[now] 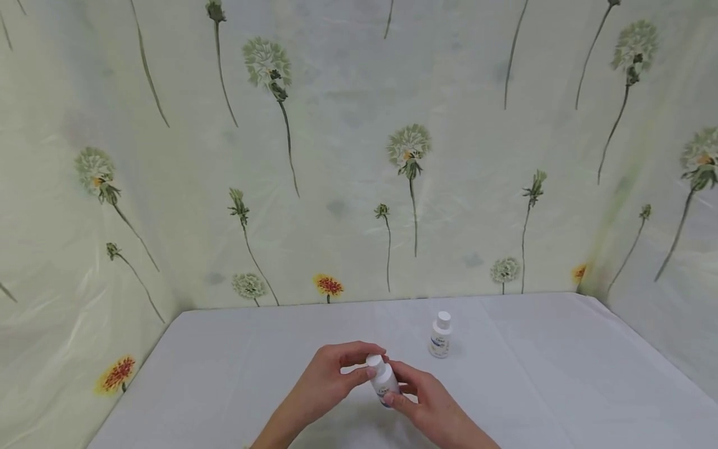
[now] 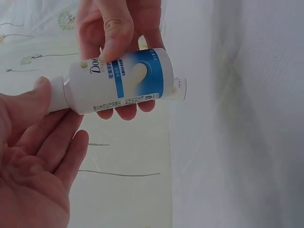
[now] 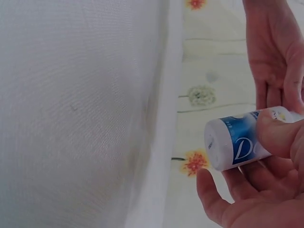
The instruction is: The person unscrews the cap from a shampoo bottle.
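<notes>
A small white bottle point(image 1: 384, 383) is in the lower middle of the head picture, held by both hands, and it leans with its cap point(image 1: 374, 360) towards the upper left. The left hand point(image 1: 331, 374) is partly closed: its thumb and fingertips take the cap from two sides, while in the left wrist picture some other fingers lie rather straight below the bottle. The right hand point(image 1: 426, 399) is curled around the bottle's body, with its thumb pressing on the label; in the right wrist picture one finger stands out free, near the bottom end of the bottle. The label is blue and white, and the letters "Dove" can be read partly. Behind the right hand, to the upper right of it, a second white bottle point(image 1: 440, 340) stands upright with its cap on, well apart from the fingers. It stands on the worktop point(image 1: 269, 337), which is white and fills the lower part of the head picture. Around its back and both sides hangs a pale, slightly shiny sheet point(image 1: 336, 137), printed with dandelion heads, long thin stems and a few orange-red flowers.
</notes>
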The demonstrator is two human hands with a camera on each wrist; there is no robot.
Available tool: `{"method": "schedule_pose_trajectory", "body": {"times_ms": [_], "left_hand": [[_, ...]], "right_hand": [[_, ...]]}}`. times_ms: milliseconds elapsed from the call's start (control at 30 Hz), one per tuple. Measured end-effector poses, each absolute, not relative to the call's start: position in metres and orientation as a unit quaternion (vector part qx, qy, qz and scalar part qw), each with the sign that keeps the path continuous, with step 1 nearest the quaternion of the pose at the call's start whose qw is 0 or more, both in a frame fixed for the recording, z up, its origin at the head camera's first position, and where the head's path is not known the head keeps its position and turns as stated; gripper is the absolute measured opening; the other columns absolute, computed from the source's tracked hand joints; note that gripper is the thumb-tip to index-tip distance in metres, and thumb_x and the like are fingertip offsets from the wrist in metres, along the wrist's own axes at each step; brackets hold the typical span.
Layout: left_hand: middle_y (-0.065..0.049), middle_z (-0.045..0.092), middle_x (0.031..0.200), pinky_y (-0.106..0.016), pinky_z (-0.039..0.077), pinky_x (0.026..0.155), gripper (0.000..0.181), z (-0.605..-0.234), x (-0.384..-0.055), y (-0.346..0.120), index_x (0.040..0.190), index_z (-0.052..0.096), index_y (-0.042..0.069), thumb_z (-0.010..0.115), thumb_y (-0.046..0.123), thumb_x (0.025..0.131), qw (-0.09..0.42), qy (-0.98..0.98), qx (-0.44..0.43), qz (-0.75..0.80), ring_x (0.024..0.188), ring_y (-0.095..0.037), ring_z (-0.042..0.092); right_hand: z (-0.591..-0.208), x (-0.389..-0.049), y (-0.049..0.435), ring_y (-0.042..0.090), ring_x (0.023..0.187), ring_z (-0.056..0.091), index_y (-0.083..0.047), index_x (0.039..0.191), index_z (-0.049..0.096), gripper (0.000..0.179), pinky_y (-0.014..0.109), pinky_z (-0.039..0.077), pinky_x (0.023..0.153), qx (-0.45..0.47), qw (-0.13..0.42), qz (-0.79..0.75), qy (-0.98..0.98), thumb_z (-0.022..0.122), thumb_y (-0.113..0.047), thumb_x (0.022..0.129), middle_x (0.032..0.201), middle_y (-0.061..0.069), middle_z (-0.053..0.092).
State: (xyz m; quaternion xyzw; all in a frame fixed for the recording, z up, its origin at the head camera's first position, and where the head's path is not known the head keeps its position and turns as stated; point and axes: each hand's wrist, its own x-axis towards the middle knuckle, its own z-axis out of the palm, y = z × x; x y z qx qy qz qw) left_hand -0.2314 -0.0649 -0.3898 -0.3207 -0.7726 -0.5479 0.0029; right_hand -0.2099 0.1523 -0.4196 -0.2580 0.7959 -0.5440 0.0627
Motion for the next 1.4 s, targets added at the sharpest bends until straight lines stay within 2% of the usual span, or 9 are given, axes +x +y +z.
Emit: {"method": "schedule_pose_trajectory", "body": {"times_ms": [167,300,467,633,867,967,1100,1233,1400], "left_hand": [[0.009,0.072,0.106,-0.029,0.051,0.090,0.026,-0.389,-0.229,-0.062,0.114,0.073,0.020,0.075,0.020,0.088,0.010,-0.774,-0.285,-0.565,0.103,-0.009,0.066],[0.009,0.073,0.101,-0.029,0.053,0.086,0.026,-0.390,-0.228,-0.058,0.110,0.074,0.020,0.078,0.022,0.085,0.014,-0.770,-0.246,-0.589,0.100,-0.008,0.068],[0.007,0.074,0.098,-0.029,0.054,0.077,0.027,-0.392,-0.228,-0.056,0.110,0.075,0.016,0.079,0.024,0.084,0.009,-0.769,-0.225,-0.598,0.092,-0.013,0.069],[0.008,0.073,0.099,-0.029,0.053,0.073,0.027,-0.392,-0.227,-0.057,0.111,0.074,0.020,0.078,0.027,0.085,-0.001,-0.775,-0.230,-0.588,0.088,-0.016,0.068],[0.012,0.070,0.106,-0.034,0.051,0.089,0.028,-0.389,-0.228,-0.063,0.114,0.072,0.026,0.077,0.030,0.087,0.005,-0.783,-0.259,-0.566,0.099,-0.010,0.066],[0.011,0.071,0.108,-0.036,0.052,0.089,0.027,-0.387,-0.228,-0.068,0.116,0.071,0.024,0.075,0.022,0.089,0.003,-0.774,-0.284,-0.565,0.100,-0.011,0.065],[0.007,0.070,0.113,-0.031,0.052,0.086,0.028,-0.388,-0.229,-0.073,0.119,0.071,0.019,0.070,0.012,0.091,-0.010,-0.763,-0.315,-0.564,0.101,-0.013,0.065],[0.006,0.069,0.116,-0.031,0.051,0.088,0.029,-0.388,-0.229,-0.074,0.120,0.071,0.016,0.068,0.010,0.093,-0.009,-0.758,-0.336,-0.559,0.105,-0.013,0.064],[0.008,0.070,0.111,-0.031,0.052,0.086,0.027,-0.387,-0.229,-0.075,0.117,0.072,0.018,0.071,0.012,0.091,-0.004,-0.765,-0.336,-0.550,0.102,-0.013,0.064]], "right_hand": [[-0.418,-0.207,0.149,0.023,0.110,0.060,-0.002,0.141,0.051,0.054,0.031,0.052,0.088,-0.253,0.016,-0.525,0.812,0.067,-0.025,0.094,0.138,0.013,0.055],[-0.415,-0.203,0.146,0.016,0.107,0.059,-0.009,0.137,0.057,0.051,0.034,0.052,0.088,-0.216,-0.034,-0.487,0.846,0.071,-0.025,0.091,0.133,0.005,0.060],[-0.413,-0.200,0.146,0.017,0.105,0.060,-0.015,0.132,0.062,0.047,0.042,0.051,0.087,-0.178,-0.052,-0.474,0.861,0.075,-0.026,0.088,0.125,-0.001,0.064],[-0.414,-0.200,0.150,0.016,0.106,0.060,-0.018,0.129,0.063,0.046,0.047,0.050,0.090,-0.178,-0.040,-0.479,0.859,0.075,-0.032,0.088,0.125,-0.004,0.065],[-0.412,-0.202,0.151,0.009,0.105,0.060,-0.020,0.126,0.063,0.042,0.043,0.049,0.094,-0.200,-0.036,-0.487,0.850,0.075,-0.030,0.088,0.117,-0.008,0.067],[-0.410,-0.202,0.151,0.010,0.105,0.060,-0.022,0.126,0.062,0.042,0.043,0.048,0.093,-0.192,-0.025,-0.487,0.852,0.075,-0.030,0.087,0.116,-0.009,0.066],[-0.408,-0.201,0.151,0.011,0.105,0.059,-0.023,0.124,0.062,0.040,0.047,0.047,0.093,-0.189,-0.016,-0.489,0.851,0.076,-0.029,0.087,0.116,-0.011,0.065],[-0.406,-0.201,0.152,0.012,0.106,0.058,-0.025,0.122,0.063,0.037,0.050,0.045,0.093,-0.202,-0.010,-0.494,0.846,0.075,-0.028,0.088,0.117,-0.013,0.065],[-0.404,-0.201,0.154,0.015,0.106,0.058,-0.027,0.123,0.063,0.036,0.046,0.046,0.091,-0.212,0.001,-0.495,0.843,0.074,-0.028,0.088,0.118,-0.014,0.064]]}}
